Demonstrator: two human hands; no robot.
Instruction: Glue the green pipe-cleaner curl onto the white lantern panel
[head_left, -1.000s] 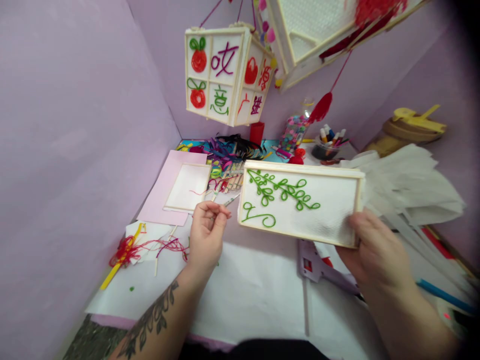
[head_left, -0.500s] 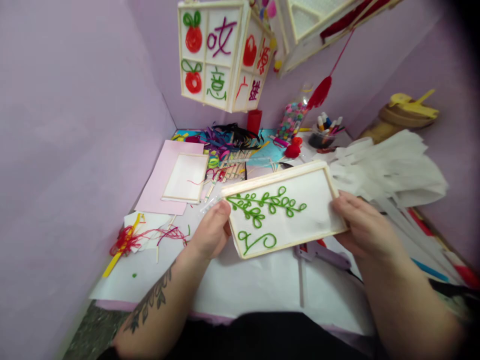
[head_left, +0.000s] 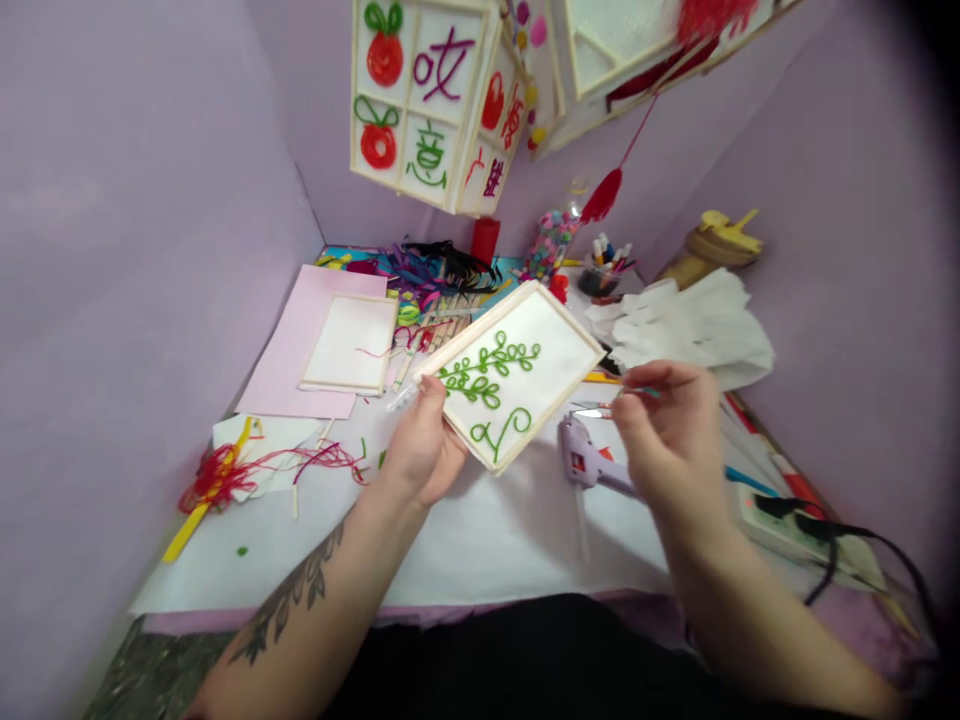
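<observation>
Left hand [head_left: 429, 450], one, pinches one decorated panel [head_left: 517, 378] by its left corner, tilted above the table [head_left: 487, 550] and bearing two green motifs; the one right hand [head_left: 667, 430] curls thumb and fingers toward each other just beside its right corner, around what I cannot tell. Beyond lie one glue gun [head_left: 600, 468], then one pair of scissors [head_left: 592, 411]. Farther, one plain panel [head_left: 349, 345] rests on one pink sheet [head_left: 270, 370], and two lanterns [head_left: 442, 110] hang overhead.
</observation>
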